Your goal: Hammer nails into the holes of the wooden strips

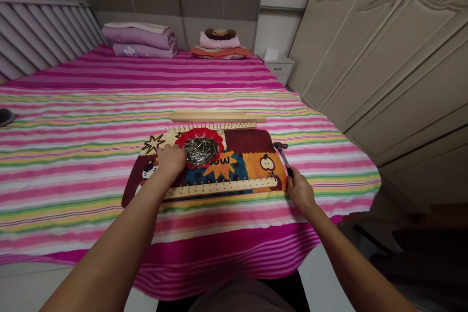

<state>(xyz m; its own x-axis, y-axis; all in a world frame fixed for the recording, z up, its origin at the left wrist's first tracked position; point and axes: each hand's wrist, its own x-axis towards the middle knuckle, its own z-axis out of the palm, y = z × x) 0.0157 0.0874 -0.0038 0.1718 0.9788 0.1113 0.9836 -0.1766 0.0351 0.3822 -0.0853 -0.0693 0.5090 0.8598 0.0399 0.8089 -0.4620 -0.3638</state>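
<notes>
My right hand (301,189) is wrapped round the black handle of a hammer (285,156), whose metal head points away from me at the board's right edge. At the left rim of a red scalloped bowl (220,142), my left hand (171,161) is closed, its fingertips partly hidden. A heap of metal nails (201,150) fills the bowl. Close to me lies a pale wooden strip (226,186) with nails standing along it in rows. Behind the bowl, another wooden strip (237,126) also has upright nails. Both strips and the bowl are on a colourful patterned board (248,141).
Plain wooden strips (215,116) lie beyond the board on the striped bedspread (91,141). Folded purple bedding (142,41) and a stack of pillows (219,44) rest by the headboard. A wardrobe (395,58) stands along the right side. A dark object (6,117) sits at the far left.
</notes>
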